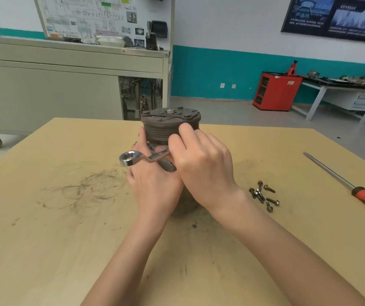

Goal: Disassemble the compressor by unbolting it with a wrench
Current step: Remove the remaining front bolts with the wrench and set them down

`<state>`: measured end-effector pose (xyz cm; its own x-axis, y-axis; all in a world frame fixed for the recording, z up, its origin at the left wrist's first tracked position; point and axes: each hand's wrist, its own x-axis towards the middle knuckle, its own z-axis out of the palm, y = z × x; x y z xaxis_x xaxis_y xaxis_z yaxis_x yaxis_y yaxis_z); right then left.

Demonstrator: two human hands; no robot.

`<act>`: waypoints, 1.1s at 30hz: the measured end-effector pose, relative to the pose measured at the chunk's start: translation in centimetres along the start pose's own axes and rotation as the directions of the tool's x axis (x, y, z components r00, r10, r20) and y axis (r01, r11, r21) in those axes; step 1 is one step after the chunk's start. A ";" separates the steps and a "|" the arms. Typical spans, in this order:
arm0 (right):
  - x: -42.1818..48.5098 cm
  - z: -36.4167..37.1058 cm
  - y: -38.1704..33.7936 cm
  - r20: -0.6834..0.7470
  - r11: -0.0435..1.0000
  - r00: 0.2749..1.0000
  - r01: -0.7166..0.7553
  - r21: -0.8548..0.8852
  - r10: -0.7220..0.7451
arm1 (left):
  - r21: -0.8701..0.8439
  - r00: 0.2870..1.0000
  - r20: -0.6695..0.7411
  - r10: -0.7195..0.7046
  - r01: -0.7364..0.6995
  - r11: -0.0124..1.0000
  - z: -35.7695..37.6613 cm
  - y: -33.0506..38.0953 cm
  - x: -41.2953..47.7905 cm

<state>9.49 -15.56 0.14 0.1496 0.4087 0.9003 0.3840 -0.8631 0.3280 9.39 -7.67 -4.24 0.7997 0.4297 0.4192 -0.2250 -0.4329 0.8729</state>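
Note:
The dark compressor stands upright on the wooden table, its grooved pulley and bolted clutch plate on top. My left hand wraps around its lower body from the near left side. My right hand grips the shank of a silver ring wrench in front of the pulley. The wrench's free ring end sticks out to the left, above my left hand. Its other end is hidden under my right fingers. Both hands hide the compressor's lower half.
Several removed bolts lie in a loose heap to the right of my right wrist. A long screwdriver with a red and black handle lies at the table's right edge. A grey equipment cart stands behind the table.

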 end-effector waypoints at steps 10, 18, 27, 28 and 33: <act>-0.1 0.2 -1.2 0.024 0.975 0.979 -0.205 0.088 0.204 | 0.001 1.000 0.000 0.023 -0.023 1.000 0.0 0.3 0.3; -0.2 0.1 -1.4 0.080 0.975 0.977 -0.203 0.092 0.196 | 0.016 0.999 -0.017 0.050 -0.050 0.999 -0.1 0.0 0.2; 0.7 0.4 -0.8 0.046 0.944 0.965 -0.262 0.198 0.258 | 0.038 0.999 -0.031 0.018 -0.017 0.999 -0.1 0.0 0.0; 0.6 0.3 -0.8 0.034 0.938 0.962 -0.273 0.215 0.272 | 0.039 0.999 -0.033 0.013 -0.012 0.999 -0.1 0.0 0.1; -1.2 -0.5 0.0 0.002 0.887 0.935 -0.338 0.315 0.356 | 0.023 1.000 -0.014 0.028 -0.028 0.999 0.0 0.1 -0.1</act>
<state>8.86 -16.23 -0.83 0.2779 0.0756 0.9576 0.5767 -0.8104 -0.1034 9.31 -7.74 -4.16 0.7854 0.4280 0.4471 -0.2347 -0.4626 0.8550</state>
